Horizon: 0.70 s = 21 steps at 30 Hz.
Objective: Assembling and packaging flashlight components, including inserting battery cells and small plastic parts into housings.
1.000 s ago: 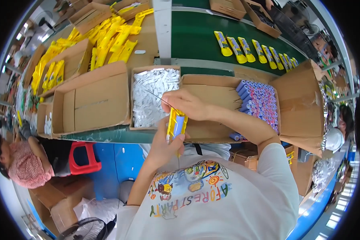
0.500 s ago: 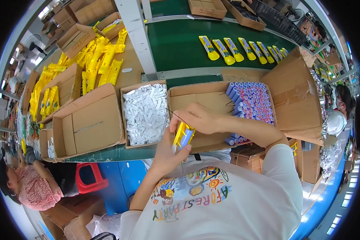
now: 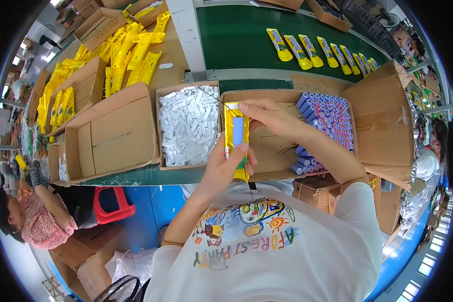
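A long yellow plastic casing (image 3: 229, 132) stands nearly upright in front of me, with a blue cylindrical battery (image 3: 238, 130) lying in its hollow. My left hand (image 3: 230, 162) is closed around its lower part, the thumb resting at the battery's lower end. At the top end, my right hand (image 3: 269, 115) pinches the casing, thumb by a white piece there. A thin dark wire (image 3: 212, 96) sticks out from that end toward the upper left. Lower down in the casing shows something green, partly covered by my fingers, and a thin red wire pokes out beside my left hand.
Left of my hands is a carton of small white strips (image 3: 189, 126); beyond it stands an open carton (image 3: 113, 133). Blue batteries (image 3: 329, 121) fill the right of another carton. Filled yellow casings (image 3: 309, 50) line the green belt (image 3: 231, 40). Another person (image 3: 48, 216) sits at left.
The casing has swung from tilted to nearly upright and risen, both hands moving with it. My right hand now grips its top end. The whole view has shifted slightly.
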Each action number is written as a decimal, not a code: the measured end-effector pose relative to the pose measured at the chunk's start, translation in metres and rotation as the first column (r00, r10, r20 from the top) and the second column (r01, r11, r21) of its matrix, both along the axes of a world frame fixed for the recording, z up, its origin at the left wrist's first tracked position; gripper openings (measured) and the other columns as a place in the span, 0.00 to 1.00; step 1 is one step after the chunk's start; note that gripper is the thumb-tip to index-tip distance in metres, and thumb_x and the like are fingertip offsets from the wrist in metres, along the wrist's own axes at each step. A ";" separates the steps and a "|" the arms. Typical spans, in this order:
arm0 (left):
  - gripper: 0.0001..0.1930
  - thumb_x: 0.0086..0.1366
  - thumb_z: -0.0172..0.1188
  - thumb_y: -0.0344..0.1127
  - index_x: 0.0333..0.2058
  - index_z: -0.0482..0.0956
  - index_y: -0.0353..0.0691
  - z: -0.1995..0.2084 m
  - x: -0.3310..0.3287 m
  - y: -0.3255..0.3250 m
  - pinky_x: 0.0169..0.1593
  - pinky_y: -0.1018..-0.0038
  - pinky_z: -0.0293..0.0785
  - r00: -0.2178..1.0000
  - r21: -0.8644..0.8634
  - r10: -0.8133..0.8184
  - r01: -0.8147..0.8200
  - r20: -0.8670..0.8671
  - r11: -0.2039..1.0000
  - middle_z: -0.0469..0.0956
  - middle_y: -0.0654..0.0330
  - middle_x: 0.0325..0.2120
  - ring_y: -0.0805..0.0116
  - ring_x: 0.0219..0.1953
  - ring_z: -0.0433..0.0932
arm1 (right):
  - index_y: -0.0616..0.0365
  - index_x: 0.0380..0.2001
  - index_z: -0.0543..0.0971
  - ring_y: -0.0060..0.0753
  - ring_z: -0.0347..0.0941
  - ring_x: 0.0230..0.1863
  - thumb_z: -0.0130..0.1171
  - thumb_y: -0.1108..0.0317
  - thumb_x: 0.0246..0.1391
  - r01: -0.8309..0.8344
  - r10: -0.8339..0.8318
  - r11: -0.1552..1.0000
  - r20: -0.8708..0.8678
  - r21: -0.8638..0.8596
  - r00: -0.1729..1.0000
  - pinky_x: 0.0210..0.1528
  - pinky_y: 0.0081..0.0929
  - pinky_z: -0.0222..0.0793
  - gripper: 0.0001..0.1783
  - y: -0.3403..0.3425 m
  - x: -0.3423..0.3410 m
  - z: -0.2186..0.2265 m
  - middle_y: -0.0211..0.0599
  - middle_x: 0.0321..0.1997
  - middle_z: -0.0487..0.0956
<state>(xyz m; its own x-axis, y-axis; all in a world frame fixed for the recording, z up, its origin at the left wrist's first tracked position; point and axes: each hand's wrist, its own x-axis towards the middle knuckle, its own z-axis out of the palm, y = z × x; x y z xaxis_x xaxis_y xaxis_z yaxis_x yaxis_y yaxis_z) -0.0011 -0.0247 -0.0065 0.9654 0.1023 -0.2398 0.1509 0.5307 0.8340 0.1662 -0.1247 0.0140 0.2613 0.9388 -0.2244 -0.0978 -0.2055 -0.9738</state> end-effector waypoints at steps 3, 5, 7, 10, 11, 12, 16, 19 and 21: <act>0.15 0.69 0.49 0.38 0.50 0.60 0.39 -0.004 0.010 0.001 0.29 0.77 0.73 1.000 0.028 -0.026 0.026 -0.005 0.999 0.75 0.56 0.27 0.71 0.23 0.75 | 0.60 0.47 0.74 0.23 0.74 0.40 0.42 0.43 0.63 -0.005 -0.002 0.999 -0.161 -0.042 0.987 0.37 0.23 0.75 0.29 -0.002 0.012 0.001 0.34 0.40 0.77; 0.15 0.69 0.50 0.38 0.50 0.60 0.39 -0.004 0.017 0.002 0.30 0.76 0.73 0.999 0.028 -0.047 0.047 -0.003 0.998 0.75 0.56 0.28 0.71 0.24 0.76 | 0.60 0.45 0.75 0.23 0.74 0.38 0.43 0.44 0.63 0.093 -0.097 0.995 -0.140 -0.031 0.985 0.34 0.22 0.74 0.28 0.000 0.013 -0.002 0.33 0.38 0.77; 0.20 0.69 0.50 0.37 0.55 0.58 0.38 0.000 0.023 0.003 0.38 0.75 0.74 0.997 -0.036 -0.074 0.075 0.022 0.997 0.75 0.54 0.35 0.68 0.34 0.77 | 0.60 0.43 0.76 0.22 0.74 0.36 0.44 0.45 0.63 0.185 -0.185 0.983 -0.117 -0.012 0.976 0.32 0.21 0.74 0.27 0.002 0.020 -0.004 0.33 0.36 0.77; 0.26 0.68 0.50 0.34 0.61 0.52 0.39 0.003 0.018 -0.002 0.46 0.73 0.72 0.986 0.237 0.107 -0.136 0.129 0.962 0.74 0.53 0.41 0.65 0.45 0.75 | 0.59 0.40 0.77 0.15 0.73 0.29 0.49 0.51 0.62 0.379 -0.394 0.919 0.202 0.110 0.897 0.27 0.16 0.70 0.21 0.021 0.067 0.001 0.25 0.29 0.76; 0.28 0.68 0.47 0.36 0.63 0.51 0.38 0.001 0.014 0.003 0.55 0.63 0.68 0.983 0.339 0.125 -0.164 0.132 0.927 0.73 0.50 0.46 0.60 0.50 0.73 | 0.60 0.40 0.77 0.16 0.73 0.29 0.51 0.51 0.61 0.471 -0.499 0.867 0.269 0.166 0.824 0.26 0.17 0.70 0.21 0.033 0.102 0.002 0.27 0.29 0.77; 0.28 0.68 0.47 0.36 0.63 0.51 0.38 0.000 0.009 0.012 0.55 0.63 0.68 0.982 0.345 0.121 -0.165 0.145 0.924 0.73 0.50 0.46 0.60 0.50 0.73 | 0.61 0.38 0.78 0.18 0.74 0.26 0.51 0.53 0.61 0.517 -0.570 0.821 0.390 0.243 0.723 0.25 0.19 0.71 0.20 0.047 0.135 0.011 0.30 0.27 0.78; 0.23 0.67 0.47 0.34 0.60 0.58 0.36 0.002 0.006 0.034 0.53 0.64 0.70 0.998 0.230 0.020 -0.032 0.055 0.973 0.75 0.52 0.43 0.60 0.47 0.75 | 0.58 0.37 0.81 0.29 0.77 0.26 0.56 0.56 0.57 0.639 -0.600 0.751 0.572 0.165 0.559 0.28 0.25 0.74 0.16 0.070 0.304 -0.040 0.35 0.28 0.80; 0.21 0.67 0.47 0.33 0.57 0.62 0.34 0.002 0.000 0.037 0.52 0.65 0.71 0.996 0.259 0.095 -0.091 -0.002 0.962 0.76 0.52 0.42 0.61 0.45 0.76 | 0.55 0.37 0.82 0.36 0.78 0.29 0.56 0.60 0.55 0.585 -0.466 0.806 0.714 0.097 0.523 0.32 0.29 0.75 0.13 0.091 0.358 -0.102 0.39 0.32 0.80; 0.17 0.68 0.47 0.30 0.54 0.64 0.34 0.001 -0.003 0.040 0.50 0.70 0.71 0.986 0.222 0.166 -0.157 -0.022 0.962 0.76 0.54 0.41 0.65 0.44 0.76 | 0.53 0.37 0.82 0.39 0.79 0.32 0.56 0.62 0.54 0.527 -0.377 0.845 0.796 0.087 0.473 0.36 0.31 0.76 0.12 0.097 0.371 -0.123 0.40 0.34 0.80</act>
